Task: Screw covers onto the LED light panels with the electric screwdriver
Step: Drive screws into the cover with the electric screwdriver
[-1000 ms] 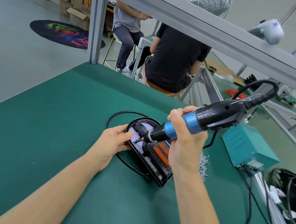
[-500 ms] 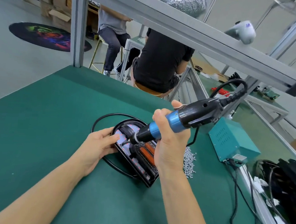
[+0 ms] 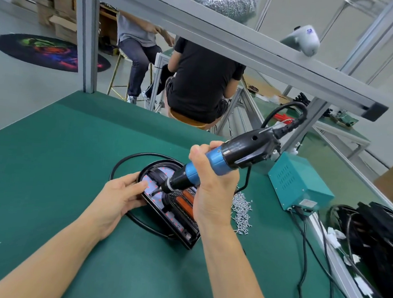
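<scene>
Little has moved on the LED light panel since a second ago: it lies in the same place on the green table, the left hand rests at the same rounded end as before, and the electric screwdriver has kept its slant, its bit remaining down inside the housing. The panel sits flat in the middle of the table, a black D-shaped shell whose long axis runs from the rounded end, up and left, to the square end nearest the camera, down and right. Inside it show pale board, small red dots and an orange strip; whether a cover is already seated cannot be told.

The bit meets the panel just inside the rounded end, touching or nearly touching the inner surface beside the left hand, whose fingers curl over the rim and press it to the table. The right hand wraps the blue barrel in a full, closed grip, the tool leaning up and away to the right, its cord looping off behind. The driving point thus lies to the left of the right-hand grip and down the tool's own axis, with the left hand the nearer of the two.

A heap of loose screws lies just right of the panel, near the right wrist. Beyond it stands a teal power box.
</scene>
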Motion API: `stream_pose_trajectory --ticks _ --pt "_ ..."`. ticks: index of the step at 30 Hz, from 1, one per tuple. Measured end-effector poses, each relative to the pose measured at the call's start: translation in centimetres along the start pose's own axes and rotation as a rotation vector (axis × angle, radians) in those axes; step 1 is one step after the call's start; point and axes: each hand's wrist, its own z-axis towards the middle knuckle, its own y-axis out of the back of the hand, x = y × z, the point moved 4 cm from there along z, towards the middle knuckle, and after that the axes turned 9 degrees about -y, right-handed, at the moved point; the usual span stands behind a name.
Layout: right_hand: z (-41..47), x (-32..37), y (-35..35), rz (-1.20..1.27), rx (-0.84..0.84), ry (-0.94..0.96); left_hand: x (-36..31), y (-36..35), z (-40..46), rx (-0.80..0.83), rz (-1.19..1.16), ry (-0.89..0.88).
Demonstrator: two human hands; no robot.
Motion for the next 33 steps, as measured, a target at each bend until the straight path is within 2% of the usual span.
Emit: stream_pose_trajectory --ticks 4,9,15,18,22,24,28,33 --pt "-0.2 0.1 0.0 0.016 0.004 -0.001 0.0 0.0 0.0 -0.006 -0.004 0.003" --pt "-0.6 1.5 0.7 0.054 -0.108 0.032 0.0 0.0 0.0 -0.019 -0.013 0.007" --pt "-1.3 5.5 3.3 0.028 -0.26 0.225 0.0 0.1 0.0 -0.021 0.013 0.012" --pt "-1.9 8.0 6.1 -0.091 -0.349 0.359 0.0 0.1 0.0 -0.031 0.023 0.014" --pt "-2.1 10.9 11.9 -0.323 -0.514 0.374 0.1 0.2 0.1 -0.031 0.028 0.02" --pt "-1.8 11.5 15.1 -0.483 -0.566 0.293 0.1 0.3 0.2 -0.039 0.027 0.021" --pt "-0.6 10.5 21.4 -0.809 -0.616 -0.02 0.1 0.4 0.3 -0.093 0.012 0.034" --pt "0.6 6.9 25.0 -1.05 -0.479 -0.406 -0.1 0.3 0.3 -0.111 0.006 0.046"
